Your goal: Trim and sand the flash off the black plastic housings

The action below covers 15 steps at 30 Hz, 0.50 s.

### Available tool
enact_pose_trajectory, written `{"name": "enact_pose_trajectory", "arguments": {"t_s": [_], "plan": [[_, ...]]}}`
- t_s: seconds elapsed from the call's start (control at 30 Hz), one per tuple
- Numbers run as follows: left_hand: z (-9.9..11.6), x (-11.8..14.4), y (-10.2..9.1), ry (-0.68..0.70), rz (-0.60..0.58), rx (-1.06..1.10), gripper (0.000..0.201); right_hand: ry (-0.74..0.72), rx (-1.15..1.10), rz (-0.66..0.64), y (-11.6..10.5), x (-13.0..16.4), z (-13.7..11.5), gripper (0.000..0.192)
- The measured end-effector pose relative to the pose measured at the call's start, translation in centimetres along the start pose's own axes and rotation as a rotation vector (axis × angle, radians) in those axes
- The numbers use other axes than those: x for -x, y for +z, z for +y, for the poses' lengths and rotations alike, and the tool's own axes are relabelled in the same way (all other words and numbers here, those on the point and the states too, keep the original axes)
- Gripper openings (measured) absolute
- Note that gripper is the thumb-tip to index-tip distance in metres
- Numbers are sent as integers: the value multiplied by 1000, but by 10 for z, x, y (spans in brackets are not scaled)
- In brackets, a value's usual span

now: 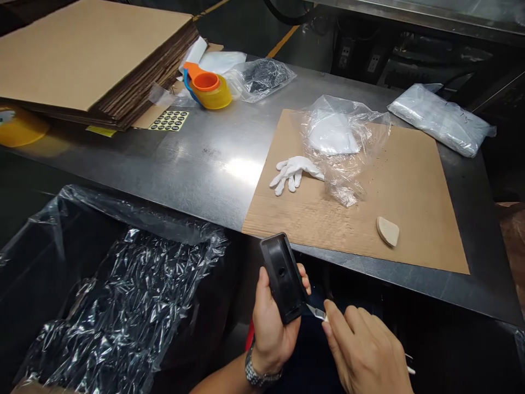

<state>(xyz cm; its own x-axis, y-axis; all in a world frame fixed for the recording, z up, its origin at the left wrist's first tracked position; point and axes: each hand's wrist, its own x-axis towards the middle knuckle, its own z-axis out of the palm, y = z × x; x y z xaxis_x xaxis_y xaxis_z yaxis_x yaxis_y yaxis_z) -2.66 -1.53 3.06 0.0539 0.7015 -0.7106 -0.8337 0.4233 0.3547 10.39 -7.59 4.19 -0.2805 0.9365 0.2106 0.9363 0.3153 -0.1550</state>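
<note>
My left hand (273,323) grips a black rectangular plastic part (283,278) upright, just below the front edge of the steel table (197,158). A small hole shows in the part's hollow face. My right hand (365,350) pinches a small knife (316,312), its blade tip touching the part's lower right edge. A metal watch sits on my left wrist.
A cardboard sheet (410,180) on the table carries a white glove (293,172), a clear plastic bag (342,142) and a beige block (388,231). A cardboard stack (90,54), orange tape dispenser (207,87) and sticker sheet (169,120) lie far left. A plastic-lined bin (115,306) stands below left.
</note>
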Motion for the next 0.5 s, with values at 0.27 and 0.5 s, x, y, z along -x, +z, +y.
{"name": "enact_pose_trajectory", "arguments": {"t_s": [0.27, 0.5], "plan": [[-2, 1, -3, 58, -46, -33, 49, -34, 10, -10, 0, 4, 0, 26], [-2, 1, -4, 76, -58, -42, 48, -53, 21, -9, -1, 1, 1, 25]]}}
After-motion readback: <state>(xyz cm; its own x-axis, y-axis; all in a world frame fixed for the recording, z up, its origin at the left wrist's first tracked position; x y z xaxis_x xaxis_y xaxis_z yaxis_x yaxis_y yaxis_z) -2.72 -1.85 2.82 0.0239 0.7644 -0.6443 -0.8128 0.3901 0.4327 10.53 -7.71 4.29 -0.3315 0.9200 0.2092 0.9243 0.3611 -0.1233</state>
